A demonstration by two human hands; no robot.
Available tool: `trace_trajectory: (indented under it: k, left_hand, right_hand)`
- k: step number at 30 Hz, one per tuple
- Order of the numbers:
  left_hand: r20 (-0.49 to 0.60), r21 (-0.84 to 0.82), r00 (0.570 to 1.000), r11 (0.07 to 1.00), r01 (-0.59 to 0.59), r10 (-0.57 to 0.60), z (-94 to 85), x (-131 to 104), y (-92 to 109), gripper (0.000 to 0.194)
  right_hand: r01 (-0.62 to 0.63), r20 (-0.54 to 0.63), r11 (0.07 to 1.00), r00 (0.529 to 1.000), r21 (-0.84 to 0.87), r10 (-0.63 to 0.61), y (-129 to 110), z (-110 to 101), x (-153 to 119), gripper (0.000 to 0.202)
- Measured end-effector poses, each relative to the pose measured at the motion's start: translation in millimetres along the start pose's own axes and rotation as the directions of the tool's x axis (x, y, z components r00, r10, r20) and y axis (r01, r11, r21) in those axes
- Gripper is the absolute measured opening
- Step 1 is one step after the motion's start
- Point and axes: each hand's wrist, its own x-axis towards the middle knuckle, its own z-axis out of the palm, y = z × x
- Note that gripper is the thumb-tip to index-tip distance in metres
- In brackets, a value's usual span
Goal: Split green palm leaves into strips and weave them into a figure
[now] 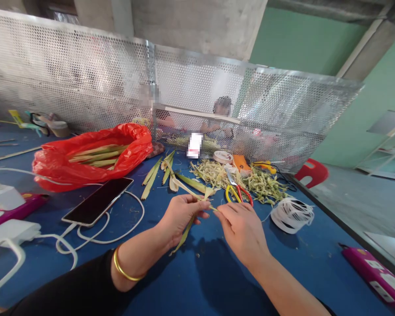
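My left hand (181, 217) is closed on a pale green corn husk (186, 237), its tail hanging below the palm and a whitish, flared part sticking out above the fingers. My right hand (242, 228) pinches the thin tip of the husk just to the right, fingers pressed together. Beyond the hands, several loose husks (152, 179) lie on the blue table (171, 289). Scissors (239, 193) with one yellow and one red handle lie behind my right hand. To its right stands a roll of white cord (291, 215).
Left are a red plastic bag (125, 153) of husks, a phone (98, 202) with white cables, and a purple power strip (23, 208). Shredded husk piles (263, 184) lie at the back. Another purple strip (375, 274) sits right. Co-workers (219, 125) sit behind a perforated metal screen (197, 74).
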Motion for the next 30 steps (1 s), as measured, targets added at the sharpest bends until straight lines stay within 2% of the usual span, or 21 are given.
trace_trajectory:
  k: [3, 5, 6, 7, 9, 11, 13, 16, 19, 22, 26, 30]
  left_hand:
    - [-0.054, 0.038, 0.997, 0.998, -0.047, 0.049, 0.9, 0, 1, 0.013]
    - [-0.043, 0.038, 0.998, 0.998, -0.048, 0.05, 1.2, -1, 3, 0.012]
    - [-0.027, 0.039, 0.999, 0.998, -0.039, 0.04, 1.5, -2, 4, 0.011]
    - [-0.004, 0.047, 1.0, 0.999, -0.028, 0.028, 1.9, -4, 5, 0.011]
    - [0.055, 0.078, 0.998, 0.997, -0.009, 0.004, 3.2, -6, 4, 0.012]
    - [0.105, 0.123, 0.994, 0.992, 0.002, -0.015, 4.8, -8, 1, 0.013]
    - [0.137, 0.168, 0.99, 0.986, 0.001, -0.024, 6.0, -9, -2, 0.015]
    - [0.203, 0.219, 0.979, 0.975, -0.018, -0.027, 5.7, -10, -6, 0.02]
    - [0.274, 0.182, 0.96, 0.983, 0.014, -0.065, 4.1, -9, -8, 0.031]
    - [0.289, 0.146, 0.954, 0.988, 0.04, -0.081, 4.1, -9, -10, 0.036]
    - [0.242, 0.191, 0.966, 0.981, 0.039, -0.086, 7.4, -10, -10, 0.025]
    - [0.227, 0.213, 0.967, 0.975, 0.068, -0.117, 9.7, -12, -8, 0.021]
  right_hand:
    - [-0.015, 0.006, 0.997, 1.0, 0.077, 0.015, -1, -4, 1, 0.033]
    - [-0.103, 0.043, 0.964, 0.994, 0.243, 0.096, -1, -8, 3, 0.031]
    - [-0.183, 0.089, 0.912, 0.983, 0.366, 0.162, 0, -9, 4, 0.03]
    - [-0.284, 0.158, 0.819, 0.959, 0.499, 0.236, 2, -10, 4, 0.03]
    - [-0.485, 0.332, 0.527, 0.871, 0.698, 0.361, 6, -9, 6, 0.037]
    - [-0.598, 0.468, 0.263, 0.777, 0.757, 0.422, 9, -5, 7, 0.04]
    - [-0.633, 0.518, 0.146, 0.725, 0.76, 0.454, 10, 0, 8, 0.036]
    - [-0.62, 0.507, 0.094, 0.712, 0.779, 0.486, 7, 5, 9, 0.033]
    - [-0.576, 0.465, 0.083, 0.73, 0.813, 0.501, 5, 7, 10, 0.033]
    - [-0.537, 0.406, 0.14, 0.762, 0.832, 0.504, 5, 7, 9, 0.031]
    - [-0.506, 0.34, 0.238, 0.795, 0.829, 0.503, 8, 10, 7, 0.029]
    - [-0.487, 0.274, 0.319, 0.804, 0.813, 0.528, 10, 12, 7, 0.029]
